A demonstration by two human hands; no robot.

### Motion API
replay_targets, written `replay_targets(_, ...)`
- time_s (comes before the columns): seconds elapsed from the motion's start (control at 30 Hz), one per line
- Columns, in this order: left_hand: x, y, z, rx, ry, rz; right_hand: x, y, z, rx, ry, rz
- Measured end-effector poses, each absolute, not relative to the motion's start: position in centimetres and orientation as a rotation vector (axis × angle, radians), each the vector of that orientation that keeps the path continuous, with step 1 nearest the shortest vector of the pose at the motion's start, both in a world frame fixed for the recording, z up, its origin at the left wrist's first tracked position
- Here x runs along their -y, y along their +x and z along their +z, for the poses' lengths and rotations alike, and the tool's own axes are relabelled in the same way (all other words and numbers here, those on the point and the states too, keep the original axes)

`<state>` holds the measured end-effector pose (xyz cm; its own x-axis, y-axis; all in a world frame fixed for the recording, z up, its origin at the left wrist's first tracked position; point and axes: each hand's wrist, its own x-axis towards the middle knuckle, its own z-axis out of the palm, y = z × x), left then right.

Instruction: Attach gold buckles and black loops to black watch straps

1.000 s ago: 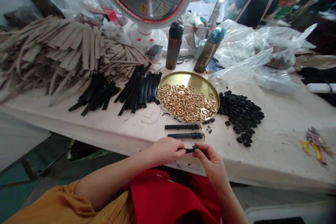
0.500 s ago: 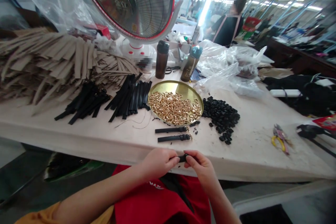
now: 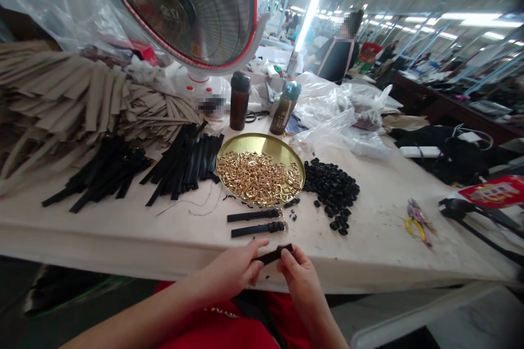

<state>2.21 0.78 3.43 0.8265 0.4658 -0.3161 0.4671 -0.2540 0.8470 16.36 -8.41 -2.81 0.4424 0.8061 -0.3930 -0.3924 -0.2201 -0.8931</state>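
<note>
A short black strap [image 3: 271, 256] is stretched between my two hands just in front of the table edge. My right hand [image 3: 301, 274] pinches its far end between thumb and fingers. The other end is in my left hand [image 3: 235, 270], whose index finger points out above the strap. Just beyond lie two finished-looking black straps with gold buckles, an upper strap [image 3: 251, 216] and a lower strap [image 3: 256, 229]. Behind them a round gold tray [image 3: 282, 145] holds a heap of small gold buckles [image 3: 257, 174]. Beside the tray is a pile of small black loops [image 3: 331, 188].
Black straps lie in a fanned pile [image 3: 196, 161] and a second bundle [image 3: 102, 169] to the left. Brown strips [image 3: 61, 92] are heaped behind. A fan [image 3: 184, 11], two bottles [image 3: 239, 101], plastic bags [image 3: 339, 112] and yellow-handled pliers [image 3: 417, 223] surround the work area.
More of the strap shows between my hands, and it is tilted up to the right. My left index finger has lifted away from it. The camera view has shifted slightly.
</note>
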Motion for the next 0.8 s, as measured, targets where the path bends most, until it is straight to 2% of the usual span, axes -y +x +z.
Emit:
replay_targets(0.23, -3.2, 3.1, 2.7, -0.708, 1.64, 0.096, 6.1, 16.2, -1.4, 0.651, -1.497, 1.19)
replay_targets(0.57, -6.9, 4.1, 1.9, -0.885, 1.319, 0.26, -3.8, 29.7, -1.2, 1.245, -2.065, 0.285)
replay_targets(0.8, -6.8, 3.6, 1.8, -0.916, 1.42, 0.263, -8.5, 30.2, -2.0, 1.197, -2.07, 0.315)
